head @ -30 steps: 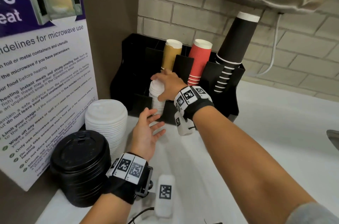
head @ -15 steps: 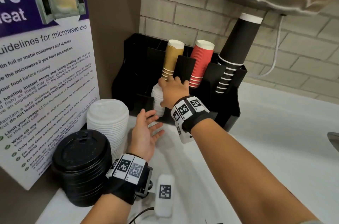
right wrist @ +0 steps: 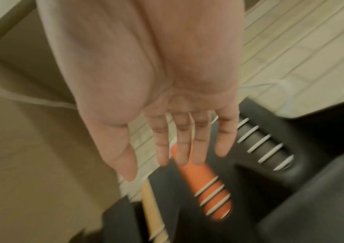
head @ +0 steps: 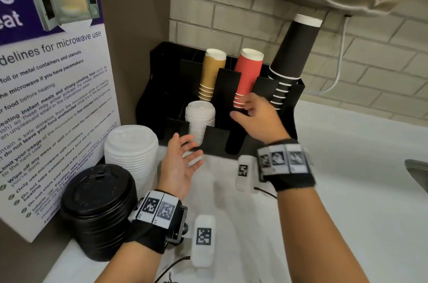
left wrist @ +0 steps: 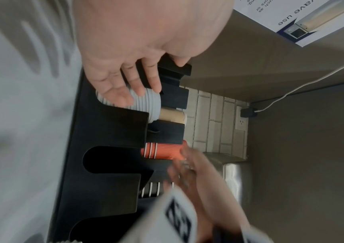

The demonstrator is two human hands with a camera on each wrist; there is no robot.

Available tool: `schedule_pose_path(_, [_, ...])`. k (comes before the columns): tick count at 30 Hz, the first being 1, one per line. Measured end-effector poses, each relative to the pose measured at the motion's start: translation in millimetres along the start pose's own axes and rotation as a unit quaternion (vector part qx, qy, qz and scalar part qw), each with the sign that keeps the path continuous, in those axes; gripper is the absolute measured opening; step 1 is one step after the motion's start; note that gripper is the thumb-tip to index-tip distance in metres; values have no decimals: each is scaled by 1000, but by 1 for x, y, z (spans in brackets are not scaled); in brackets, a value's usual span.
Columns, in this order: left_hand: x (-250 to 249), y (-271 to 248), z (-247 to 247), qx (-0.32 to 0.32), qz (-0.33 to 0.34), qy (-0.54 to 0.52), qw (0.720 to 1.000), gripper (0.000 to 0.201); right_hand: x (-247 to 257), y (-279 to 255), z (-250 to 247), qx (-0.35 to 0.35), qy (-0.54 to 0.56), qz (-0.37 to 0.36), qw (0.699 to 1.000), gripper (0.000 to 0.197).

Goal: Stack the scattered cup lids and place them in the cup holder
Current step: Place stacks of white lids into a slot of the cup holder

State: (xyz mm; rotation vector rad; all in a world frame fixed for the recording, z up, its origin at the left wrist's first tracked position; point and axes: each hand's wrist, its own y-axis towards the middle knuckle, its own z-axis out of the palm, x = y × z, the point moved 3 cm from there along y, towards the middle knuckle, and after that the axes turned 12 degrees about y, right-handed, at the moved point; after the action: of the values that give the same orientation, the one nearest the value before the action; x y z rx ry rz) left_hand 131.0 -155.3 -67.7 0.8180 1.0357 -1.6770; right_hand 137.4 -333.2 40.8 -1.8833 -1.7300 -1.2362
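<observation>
One stack of small white plastic lids (head: pixel 199 118) already stands in a front slot of the black cup holder (head: pixel 166 88), both the left hand (head: pixel 179 164) and right hand (head: pixel 259 118) spread empty, while larger white lids (head: pixel 130 150) and black lids (head: pixel 99 208) wait on the counter beside it.

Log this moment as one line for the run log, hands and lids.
left hand: open, empty | right hand: open, empty | small white lid stack: in cup holder | large white lids, black lids: on counter

Lid stack (head: pixel 199 118) in cup holder (head: pixel 236 141), left of cup stacks (head: pixel 249 74); two lid piles (head: pixel 129 150) farther left.
</observation>
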Motion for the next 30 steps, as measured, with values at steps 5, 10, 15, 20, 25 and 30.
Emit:
schedule_pose_path(5, [3, 1, 4, 17, -1, 10, 1000, 39, -56, -53, -60, -47, -18, 144, 988, 10])
schedule_pose_path(10, [5, 0, 10, 43, 1, 25, 999, 38, -86, -80, -59, 58, -122, 243, 961, 26])
schedule_pose_path(15, [4, 0, 11, 53, 6, 26, 998, 38, -98, -87, -42, 75, -128, 284, 947, 45])
schedule_pose_path(20, [2, 0, 13, 55, 10, 33, 998, 37, -105, -86, -33, 72, -126, 287, 947, 47])
schedule_pose_path(25, [4, 1, 16, 62, 16, 37, 997, 29, -92, -81, -48, 64, -122, 252, 958, 46])
schedule_pose_path(30, [8, -8, 27, 172, 27, 126, 977, 33, -37, -70, -43, 76, 74, 113, 988, 50])
